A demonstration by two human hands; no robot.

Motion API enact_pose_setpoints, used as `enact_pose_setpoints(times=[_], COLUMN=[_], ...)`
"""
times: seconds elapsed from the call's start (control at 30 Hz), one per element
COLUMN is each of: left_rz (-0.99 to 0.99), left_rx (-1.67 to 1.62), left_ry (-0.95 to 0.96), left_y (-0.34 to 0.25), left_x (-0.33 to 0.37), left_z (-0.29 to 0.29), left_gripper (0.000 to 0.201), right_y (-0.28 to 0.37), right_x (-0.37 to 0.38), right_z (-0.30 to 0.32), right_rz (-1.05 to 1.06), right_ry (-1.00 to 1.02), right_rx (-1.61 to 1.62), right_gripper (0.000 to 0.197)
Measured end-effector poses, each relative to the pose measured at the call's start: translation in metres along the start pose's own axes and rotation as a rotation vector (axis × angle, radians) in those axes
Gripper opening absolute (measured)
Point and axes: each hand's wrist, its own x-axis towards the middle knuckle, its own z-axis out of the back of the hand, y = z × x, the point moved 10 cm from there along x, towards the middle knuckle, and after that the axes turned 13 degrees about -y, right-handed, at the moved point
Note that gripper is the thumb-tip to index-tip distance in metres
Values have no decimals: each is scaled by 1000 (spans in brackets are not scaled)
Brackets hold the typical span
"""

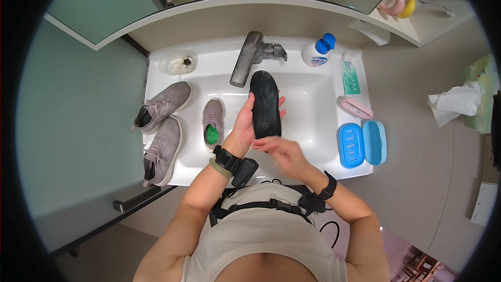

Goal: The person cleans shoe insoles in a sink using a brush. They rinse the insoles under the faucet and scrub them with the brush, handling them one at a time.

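A black insole is held lengthwise over the white sink basin, its rounded end toward the tap. My left hand is closed around it from beneath, with the thumb along its left edge and fingertips showing at its right edge. My right hand, slightly blurred, is at the insole's near end. Its fingers are stretched out, and whether they touch the insole I cannot tell. Left of my left hand, a small greyish-pink shoe with a green inside rests in the basin.
Two larger greyish-pink sneakers stand on the sink's left rim. A grey tap rises behind. Along the right rim are a white bottle with a blue top, a green-and-white tube, a pink brush and a blue soap box.
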Motion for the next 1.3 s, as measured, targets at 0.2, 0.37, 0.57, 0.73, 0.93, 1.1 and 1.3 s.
enact_pose_setpoints(times=[0.2,0.37,0.57,0.73,0.93,1.1,1.3], left_rz=[-72,-321,-375,-381,-245,-211,-156], left_rx=[89,326,414,422,343,506,418], left_ry=[66,-57,-46,-20,-29,-210,-133], left_y=[3,-14,-20,-9,3,-5,11], left_x=[7,5,1,-3,-1,4,5], left_z=[-3,5,8,3,11,36,25], left_gripper=[46,39,39,51,49,27,32], right_y=[-69,-71,-80,-56,0,-37,-72], right_x=[-2,6,5,16,33,22,10], right_z=[89,51,47,54,73,141,81], right_rz=[-484,-584,-496,-406,-102,-304,-534], right_ry=[-603,-303,-319,-302,-370,-606,-324], right_rx=[-24,124,197,-389,-1016,-554,-16], right_gripper=[16,23,21,21,17,18,22])
